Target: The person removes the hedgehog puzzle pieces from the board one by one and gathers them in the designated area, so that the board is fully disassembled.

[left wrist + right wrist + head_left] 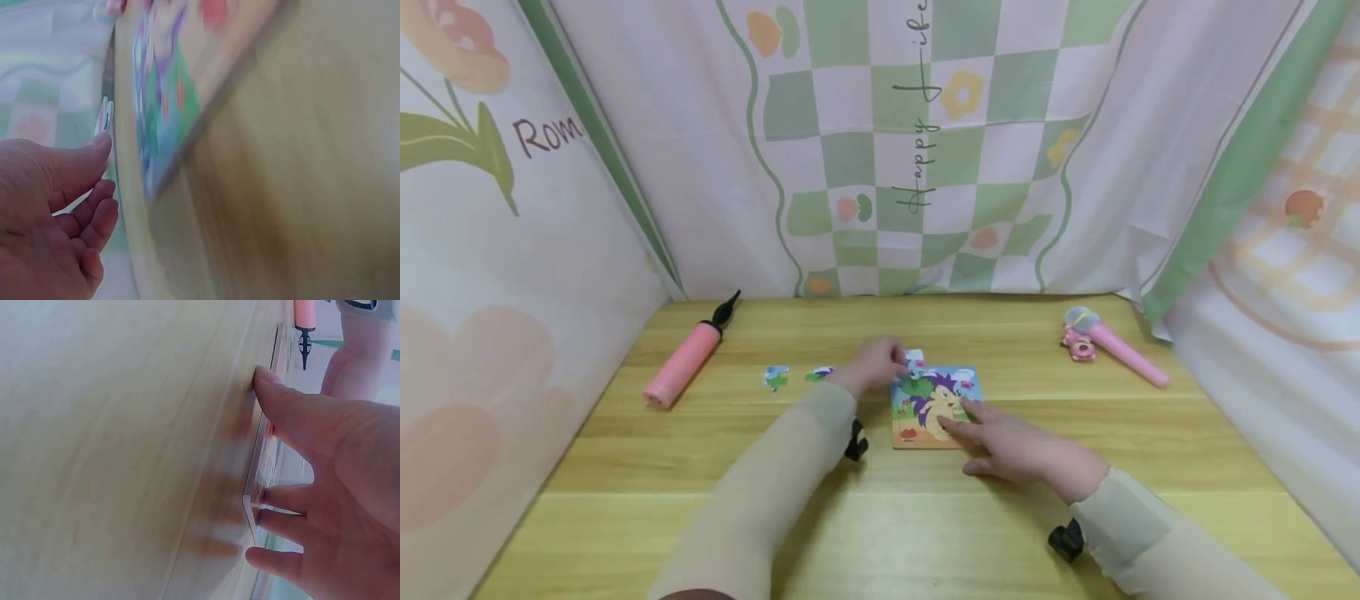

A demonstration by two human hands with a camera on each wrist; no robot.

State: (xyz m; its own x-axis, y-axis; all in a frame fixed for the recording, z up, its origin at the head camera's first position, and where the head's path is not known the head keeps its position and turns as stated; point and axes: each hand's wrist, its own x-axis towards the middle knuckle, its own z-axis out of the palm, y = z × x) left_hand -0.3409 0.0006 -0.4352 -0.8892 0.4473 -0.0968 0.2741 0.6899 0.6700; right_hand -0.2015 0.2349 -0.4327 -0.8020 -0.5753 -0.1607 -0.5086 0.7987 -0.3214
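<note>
A square jigsaw puzzle [917, 421] with a purple-haired cartoon hedgehog lies flat on the wooden table. At its far left corner my left hand [874, 365] pinches a jigsaw piece [914, 357] between thumb and fingers. The left wrist view shows that piece [105, 117] edge-on at the thumb tip, with the puzzle [165, 106] blurred beside it. My right hand [1011, 442] rests over the right side of the puzzle, fingers extended across it. Seen from the right wrist, its thumb lies along the near side of the puzzle board [251, 487].
Two loose jigsaw pieces, one [776, 377] farther left and one [818, 374] partly behind the left hand, lie on the table [880, 533]. A pink hand pump [683, 363] is at the left. At the right lies a pink toy microphone [1120, 350]. Patterned curtains [917, 150] enclose the table.
</note>
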